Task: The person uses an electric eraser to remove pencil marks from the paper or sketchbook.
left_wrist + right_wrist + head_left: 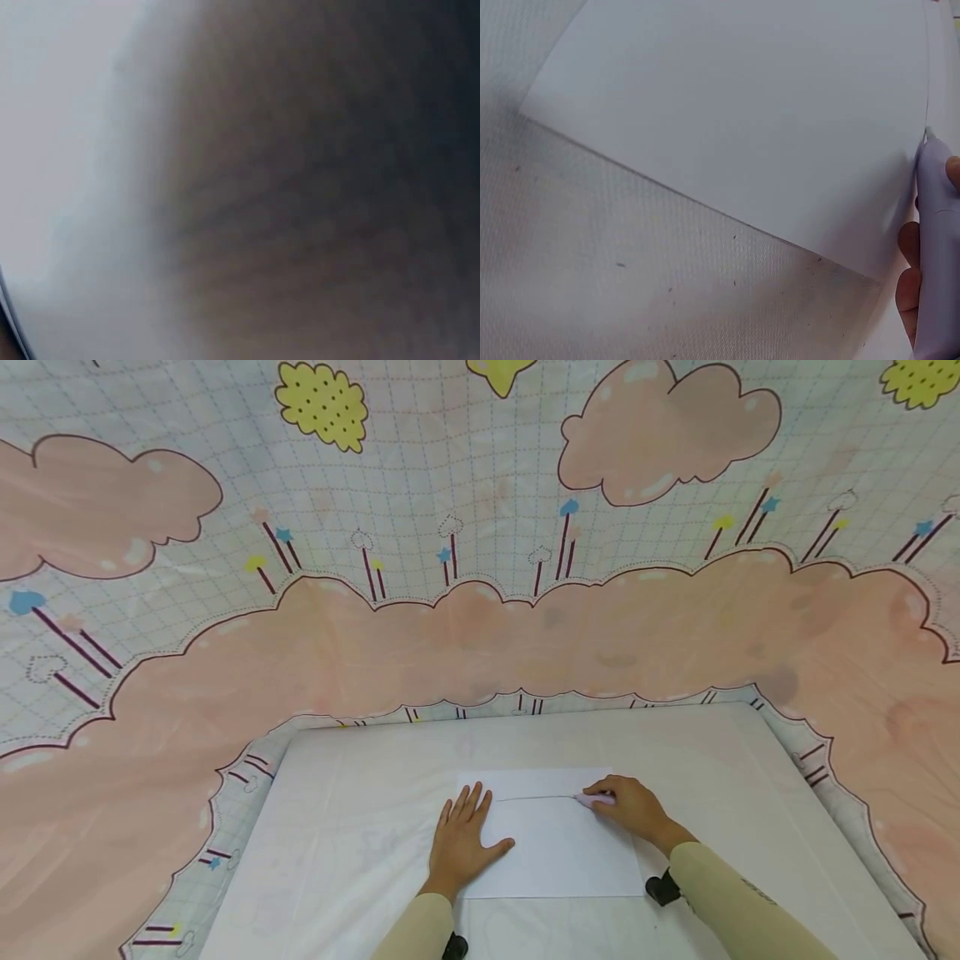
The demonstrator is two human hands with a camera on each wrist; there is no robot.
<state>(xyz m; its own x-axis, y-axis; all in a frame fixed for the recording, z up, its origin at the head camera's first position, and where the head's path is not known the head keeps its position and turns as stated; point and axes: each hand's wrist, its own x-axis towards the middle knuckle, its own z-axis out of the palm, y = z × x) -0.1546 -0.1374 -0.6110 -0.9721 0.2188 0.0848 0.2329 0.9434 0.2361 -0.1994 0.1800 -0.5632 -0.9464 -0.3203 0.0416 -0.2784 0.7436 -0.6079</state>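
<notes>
A sheet of white paper (pixel 555 852) lies on the white-covered table. Fingers spread, my left hand (pixel 463 839) rests flat on its left side, thumb pointing right. My right hand (pixel 633 808) grips a lavender utility knife (pixel 937 240) with a small pale tip (pixel 929 133) set against the sheet near its right edge. A thin line, which looks like a cut, runs across the upper part of the paper to that tip. In the right wrist view, only some fingers (pixel 909 292) show around the knife. The left wrist view is dark and blurred; the hand cannot be made out there.
The white tabletop (pixel 360 802) extends around the paper. A patterned cloth (pixel 465 643) with clouds and stars hangs behind the table and shows along its sides. Small dark specks (pixel 621 264) dot the surface beside the sheet.
</notes>
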